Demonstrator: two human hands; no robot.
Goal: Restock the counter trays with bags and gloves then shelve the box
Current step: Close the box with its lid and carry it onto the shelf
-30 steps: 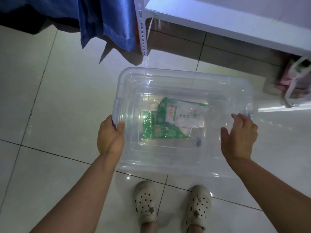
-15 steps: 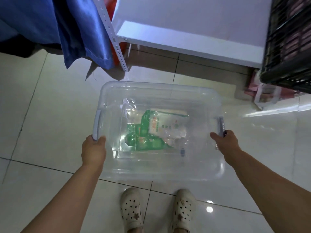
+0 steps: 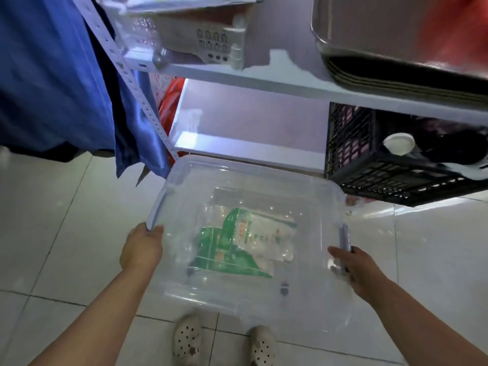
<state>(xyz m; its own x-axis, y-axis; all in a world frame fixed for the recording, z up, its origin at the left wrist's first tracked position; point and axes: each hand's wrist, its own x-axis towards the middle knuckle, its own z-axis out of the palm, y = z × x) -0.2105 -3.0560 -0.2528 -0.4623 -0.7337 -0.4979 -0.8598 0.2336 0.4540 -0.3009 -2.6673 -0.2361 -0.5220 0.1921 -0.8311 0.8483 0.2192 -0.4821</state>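
Note:
A clear plastic box [image 3: 303, 196] with a lid and pale blue side handles hangs above the tiled floor, just in front of the lower white shelf [image 3: 250, 150]. Inside it lie green-and-white packets [image 3: 237, 247]. My left hand [image 3: 141, 250] grips the box at its left handle. My right hand [image 3: 359, 270] grips the right handle, fingers curled round it.
A black plastic crate [image 3: 369, 175] with a white cup fills the lower shelf's right side. The upper shelf [image 3: 290, 84] carries a white basket [image 3: 211, 43] and stacked metal trays [image 3: 396, 62]. Blue cloth [image 3: 66, 88] hangs at the left beside the rack post. My feet stand below the box.
The box has been lifted and carried toward the lower shelf. My right hand closed on the right handle. The view tilted up, bringing the upper shelf and crate into sight.

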